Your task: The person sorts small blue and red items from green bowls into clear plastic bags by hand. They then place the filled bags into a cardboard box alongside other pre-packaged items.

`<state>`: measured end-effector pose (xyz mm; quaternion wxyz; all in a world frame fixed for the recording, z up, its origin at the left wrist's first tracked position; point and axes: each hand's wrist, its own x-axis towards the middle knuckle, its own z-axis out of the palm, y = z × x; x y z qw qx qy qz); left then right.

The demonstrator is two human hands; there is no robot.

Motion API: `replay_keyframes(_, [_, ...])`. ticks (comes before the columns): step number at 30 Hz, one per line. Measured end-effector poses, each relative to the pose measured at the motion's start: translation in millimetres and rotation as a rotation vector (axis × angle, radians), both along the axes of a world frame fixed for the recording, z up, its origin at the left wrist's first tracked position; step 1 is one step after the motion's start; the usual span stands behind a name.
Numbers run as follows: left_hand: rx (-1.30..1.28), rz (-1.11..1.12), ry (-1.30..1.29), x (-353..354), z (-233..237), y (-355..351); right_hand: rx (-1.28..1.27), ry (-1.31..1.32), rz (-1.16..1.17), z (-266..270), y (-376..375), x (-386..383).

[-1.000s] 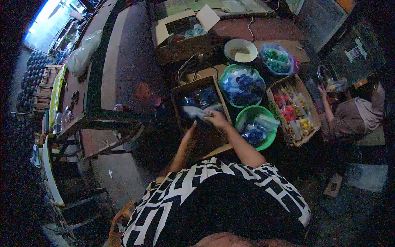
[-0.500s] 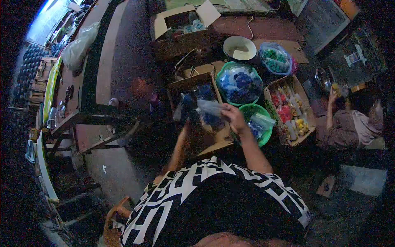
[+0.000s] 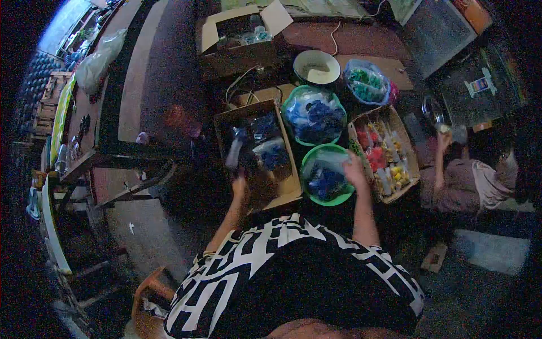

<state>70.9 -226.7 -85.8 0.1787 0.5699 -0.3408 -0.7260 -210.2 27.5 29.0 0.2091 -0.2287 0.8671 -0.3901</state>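
The cardboard box (image 3: 287,189) is the largest container before you, with your left hand (image 3: 239,185) at its left side; inside it lie clear bags of something dark blue. Just right of it, farther off, the carton (image 3: 403,191) holds red and yellow pieces in clear wrapping. Between the two, the far green-rimmed basin (image 3: 285,120) is heaped with bagged dark blue pieces, and the near green basin (image 3: 333,200) holds more, your right hand (image 3: 355,172) being the nearer at its right rim.

The clear plastic bag (image 3: 326,157) lies over that near basin, left of your right fingers, its long axis roughly crosswise to you; they meet its right end, but blur hides whether they grip. The slim bag (image 3: 233,153) points away from your left fingers, lengthwise along the box; you cannot tell whether those are closed on it.
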Motion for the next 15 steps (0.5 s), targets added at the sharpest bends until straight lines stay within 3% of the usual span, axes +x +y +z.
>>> replay_keyframes(1, [-0.066, -0.023, -0.111, 2, -2, 3, 0.271, 0.534, -0.05, -3, -5, 11])
replay_keyframes(2, [-0.144, -0.043, -0.198, 3, -4, 8, 0.267, 0.64, 0.009, 25, -17, 21])
replay_keyframes(4, [-0.201, -0.042, -0.281, 3, 3, 23, 0.058, 0.369, 0.158, 20, -44, 24])
replay_keyframes(6, [-0.838, -0.022, -0.263, -5, 16, 49, -0.076, 0.289, 0.388, 17, -80, 47])
replay_keyframes(7, [-0.841, -0.012, -0.264, -11, 19, 54, -0.151, 0.262, 0.455, 22, -97, 64])
replay_keyframes(9, [-0.735, -0.112, -0.001, -18, 23, 62, -0.224, 0.078, 0.52, 32, -124, 98])
replay_keyframes(10, [-0.827, -0.26, -0.137, -17, 29, 66, -0.222, -0.08, 0.516, 34, -133, 112])
replay_keyframes(11, [-0.813, -0.312, -0.244, -29, 69, 72, -0.188, -0.094, 0.517, 24, -143, 121])
replay_keyframes(14, [-1.003, -0.262, -0.169, -31, 73, 80, -0.227, -0.109, 0.458, 15, -157, 126])
replay_keyframes(15, [-1.047, -0.342, -0.153, -28, 75, 77, -0.318, -0.159, 0.477, 16, -160, 119])
